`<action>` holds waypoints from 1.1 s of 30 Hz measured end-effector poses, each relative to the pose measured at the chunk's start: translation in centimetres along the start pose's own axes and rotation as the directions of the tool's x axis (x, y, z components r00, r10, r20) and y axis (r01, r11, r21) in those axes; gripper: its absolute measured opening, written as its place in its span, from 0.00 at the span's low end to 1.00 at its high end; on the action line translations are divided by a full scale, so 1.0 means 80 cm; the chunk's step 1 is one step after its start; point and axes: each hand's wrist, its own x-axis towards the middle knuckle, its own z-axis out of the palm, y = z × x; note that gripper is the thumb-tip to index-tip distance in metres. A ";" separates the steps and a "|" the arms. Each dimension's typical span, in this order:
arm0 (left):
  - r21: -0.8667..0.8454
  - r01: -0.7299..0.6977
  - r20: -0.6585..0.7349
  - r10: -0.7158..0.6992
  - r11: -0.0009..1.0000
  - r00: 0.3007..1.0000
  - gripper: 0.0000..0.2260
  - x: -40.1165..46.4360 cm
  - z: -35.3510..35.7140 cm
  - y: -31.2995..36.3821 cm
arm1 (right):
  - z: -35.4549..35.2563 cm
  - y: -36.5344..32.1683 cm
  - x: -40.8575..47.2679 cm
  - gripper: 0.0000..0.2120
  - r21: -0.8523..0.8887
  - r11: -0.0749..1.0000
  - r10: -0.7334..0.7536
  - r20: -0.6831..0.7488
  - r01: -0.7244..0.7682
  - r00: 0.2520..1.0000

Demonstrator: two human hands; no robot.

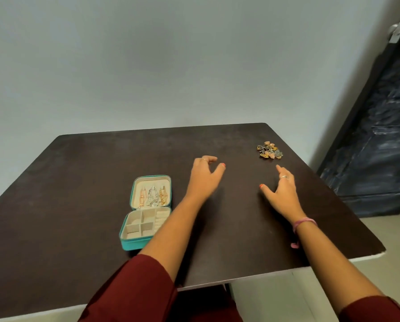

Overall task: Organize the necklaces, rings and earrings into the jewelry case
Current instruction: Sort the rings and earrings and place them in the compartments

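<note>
One teal jewelry case (145, 212) is lying open on the left part of a dark brown table (90, 170), its lid folded back away from the person and its tray nearer to them. Inside the lid three hanging pieces are showing: a pinkish one (143, 196), a silver chain (153, 196) in the middle and a gold one (163, 195), side by side. The cream tray below is looking divided into about four small square compartments on the left and a band of ring rolls on the right; whether anything is sitting in them I cannot tell from here. One small heap of jewelry (269, 150) is lying near the far right corner of the table, well apart from the case, gold, grey and pinkish bits tangled too finely to count. Two bare hands are reaching out over the bare middle of the table. The left hand (204, 176) is hanging half open, fingers curled and thumb spread, holding nothing. The right hand (282, 190) is spreading wider, forefinger pointing towards the heap and thumb out to the side, also empty; it is wearing one ring (284, 177), with a pink band (304, 223) round the wrist. Both arms are coming out of dark red sleeves (136, 291).
</note>
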 end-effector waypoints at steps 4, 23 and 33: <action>0.031 0.060 0.110 -0.063 0.998 0.992 0.20 -0.009 0.047 -0.019 | -0.013 0.028 0.044 0.43 -0.071 0.997 0.042 -0.001 -0.042 0.999; 0.320 -0.078 0.048 0.066 0.944 0.997 0.27 -0.008 0.074 -0.045 | 0.008 0.057 0.253 0.33 -0.107 0.974 -0.162 0.292 0.201 0.942; 0.331 -0.086 0.073 0.065 0.940 0.995 0.23 -0.008 0.072 -0.045 | 0.018 0.053 0.226 0.24 -0.194 0.930 -0.243 0.312 0.312 0.919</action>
